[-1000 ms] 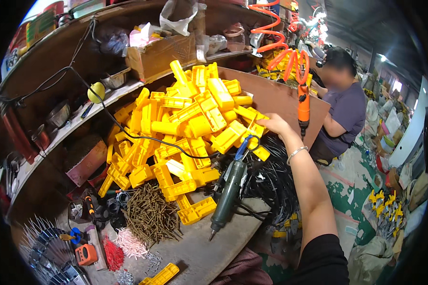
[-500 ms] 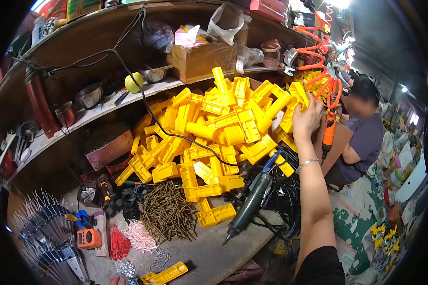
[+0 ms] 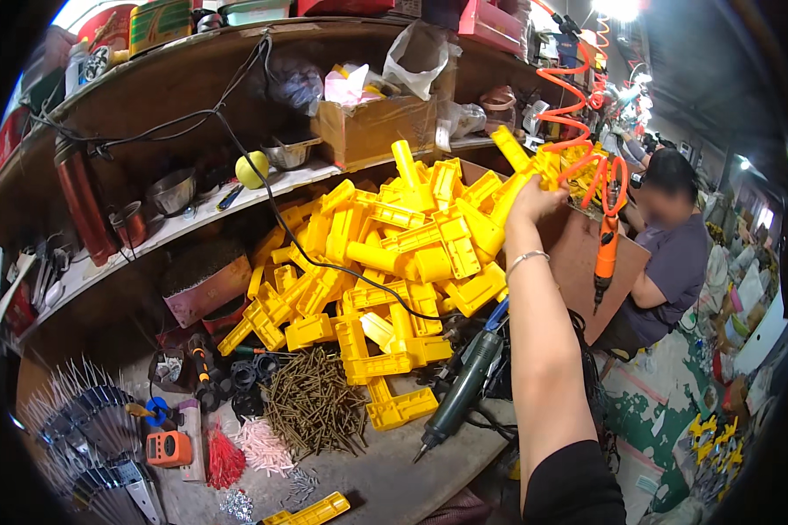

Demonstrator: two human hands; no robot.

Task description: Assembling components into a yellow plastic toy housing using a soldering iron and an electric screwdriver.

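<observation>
My right hand (image 3: 538,199) reaches to the far right of a big heap of yellow plastic housings (image 3: 394,236). Its fingers are closed round a yellow plastic housing (image 3: 510,150) whose tube-shaped end points up and left; the fingertips are partly hidden. Ribbed blocks and round tubes make up the heap. My left hand is out of the picture. At the bottom edge lies a single yellow housing (image 3: 311,510), cut off by the rim. A dark green electric screwdriver (image 3: 464,385) rests on the bench, left of my right forearm.
An orange power driver (image 3: 606,249) hangs from a coiled red hose beside a brown board (image 3: 617,280). Brass-coloured screws (image 3: 313,398), pink pins (image 3: 264,446) and red pins (image 3: 225,459) lie in piles. A black cable (image 3: 276,210) crosses the heap. Another person (image 3: 670,245) sits at right.
My right hand has moved left and slightly down in the picture, and the yellow housing at it is tilted differently. Fingertips of my left hand have left the bottom edge.
</observation>
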